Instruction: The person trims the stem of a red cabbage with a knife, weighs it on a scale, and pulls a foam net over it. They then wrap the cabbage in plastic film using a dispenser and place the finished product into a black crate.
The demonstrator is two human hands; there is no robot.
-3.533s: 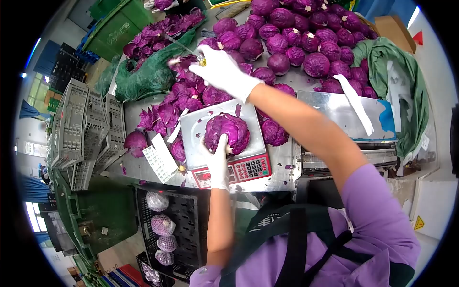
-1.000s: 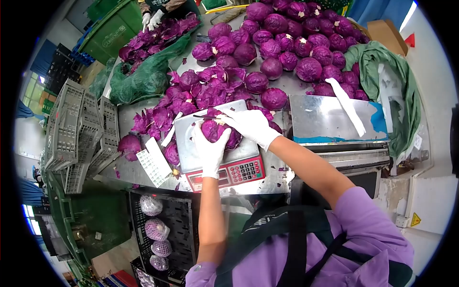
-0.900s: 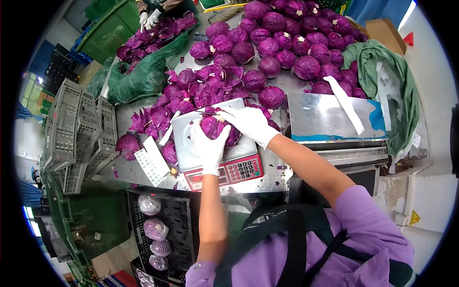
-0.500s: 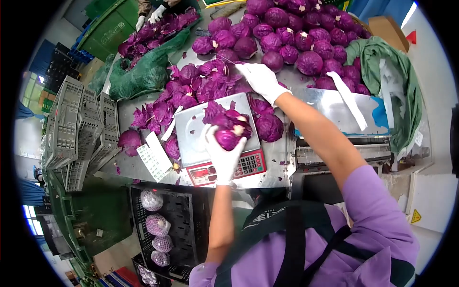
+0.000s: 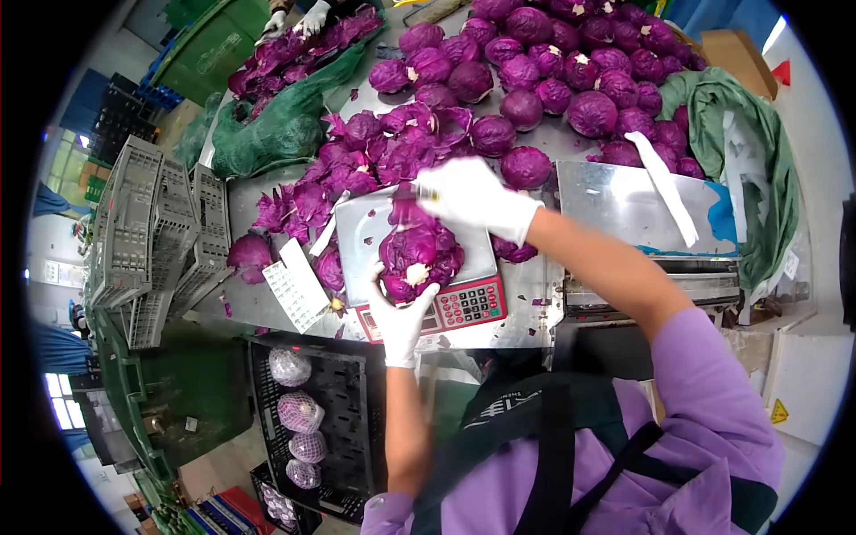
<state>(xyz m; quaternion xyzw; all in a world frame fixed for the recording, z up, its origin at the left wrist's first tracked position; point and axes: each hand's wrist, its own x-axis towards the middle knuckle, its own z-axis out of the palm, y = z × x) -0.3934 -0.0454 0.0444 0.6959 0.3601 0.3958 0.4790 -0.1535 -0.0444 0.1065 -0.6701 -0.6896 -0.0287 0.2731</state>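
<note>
My gloved left hand (image 5: 399, 312) is closed around the near side of a red cabbage (image 5: 419, 254), its pale cut stem facing up. The cabbage is over the steel pan (image 5: 357, 234) of a red-framed digital scale (image 5: 473, 303). Just beyond it, my gloved right hand (image 5: 477, 194) is closed and smeared by motion. What looks like a small knife (image 5: 426, 193) pokes out at its fingertips, its blade too blurred to make out. A dark purple leaf (image 5: 406, 209) shows below those fingers, between the hand and the cabbage.
Loose leaves (image 5: 383, 156) lie behind the scale, with piled cabbages (image 5: 593, 114) at the back right. A label sheet (image 5: 296, 285) lies left of the scale. Below the table edge, a black crate (image 5: 343, 419) holds several netted cabbages. Another person's gloved hand (image 5: 314, 18) is at upper left.
My right hand has come down and nearer, from the leaf pile to just beyond the cabbage. The cabbage in my left hand has turned, and its stem now points nearer to me.
</note>
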